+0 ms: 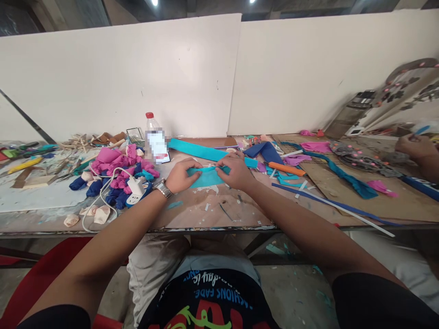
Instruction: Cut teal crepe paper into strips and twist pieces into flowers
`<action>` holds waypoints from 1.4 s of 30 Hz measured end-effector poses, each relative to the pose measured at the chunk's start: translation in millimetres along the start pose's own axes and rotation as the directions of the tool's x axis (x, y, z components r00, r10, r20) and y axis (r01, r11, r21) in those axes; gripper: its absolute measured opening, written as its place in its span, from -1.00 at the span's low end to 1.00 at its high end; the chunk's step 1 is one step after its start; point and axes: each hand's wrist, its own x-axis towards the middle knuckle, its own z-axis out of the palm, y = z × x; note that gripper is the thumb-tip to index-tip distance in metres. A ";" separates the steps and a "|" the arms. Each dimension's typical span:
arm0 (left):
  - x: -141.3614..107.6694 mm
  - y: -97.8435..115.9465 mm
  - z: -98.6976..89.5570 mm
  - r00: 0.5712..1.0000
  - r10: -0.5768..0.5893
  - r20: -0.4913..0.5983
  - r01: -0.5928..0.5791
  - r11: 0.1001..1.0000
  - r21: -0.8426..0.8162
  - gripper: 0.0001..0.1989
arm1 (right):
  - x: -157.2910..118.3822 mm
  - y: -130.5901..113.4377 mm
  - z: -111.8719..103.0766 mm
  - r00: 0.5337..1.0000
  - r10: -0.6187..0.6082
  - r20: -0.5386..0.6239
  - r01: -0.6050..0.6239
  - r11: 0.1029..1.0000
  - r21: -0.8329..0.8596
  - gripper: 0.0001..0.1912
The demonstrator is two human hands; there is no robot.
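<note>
A small turquoise fabric piece (206, 177) stretches between my two hands, just above the table's front part. My left hand (183, 176), with a metal watch on the wrist, pinches its left end between thumb and fingers. At the other end my right hand (236, 170) pinches the fabric's upper right edge. Behind the hands lies a long turquoise fabric strip (195, 150), running from the phone toward the right. An orange-handled cutter (286, 168) rests to the right of my right hand.
Pink and blue fabric bundles (116, 167) lie left, with a white charger (136, 186) and cable. A phone (158, 146) leans on a red-capped bottle (150, 116). Rightward are a long white strip (356, 217), a teal strip (350, 176) and another person's hand (408, 147). White panels (171, 77) stand behind.
</note>
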 end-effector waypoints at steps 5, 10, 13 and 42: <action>-0.3 -1.9 0.0 0.999 -0.022 -0.035 0.022 1.000 0.010 -0.89 | -0.5 1.8 1.6 0.999 0.040 0.012 -0.039 0.998 -0.039 -0.86; 0.0 0.9 -3.5 0.997 -0.032 -0.067 0.032 0.999 0.000 -0.86 | -0.8 3.6 2.7 0.995 0.093 0.017 -0.092 0.993 -0.078 -0.88; 0.4 1.0 -5.5 0.995 -0.052 -0.080 0.052 0.999 -0.005 -0.81 | -0.1 3.9 2.0 0.992 0.125 0.009 -0.124 0.989 -0.085 -0.88; 3.0 -14.0 -15.4 0.836 -0.196 -0.512 0.339 0.919 0.202 -0.57 | 2.2 15.4 0.8 0.974 0.223 -0.045 -0.226 0.971 -0.081 -0.86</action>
